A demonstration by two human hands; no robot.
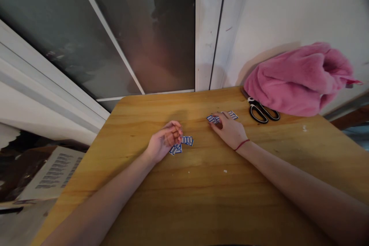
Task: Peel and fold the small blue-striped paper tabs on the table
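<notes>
My left hand [165,141] rests on its side over the table, palm turned inward and fingers loosely curled, with nothing visible in it. Close by its fingertips lie small white paper pieces printed in blue [187,140], some overlapping and partly hidden by the hand. Farther right, my right hand [230,128], with a thin red band at the wrist, is palm down over a second group of the same blue-printed paper pieces [212,119]. Its thumb and fingers close around some of them, and the hand covers the middle of that group.
Black-and-white scissor handles [263,111] stick out from under a pink plush cloth item [296,78] at the back right of the wooden table [198,207]. Tiny white scraps [225,171] lie in front. A cardboard box [52,173] stands below on the left. Glass panels [170,30] rise behind.
</notes>
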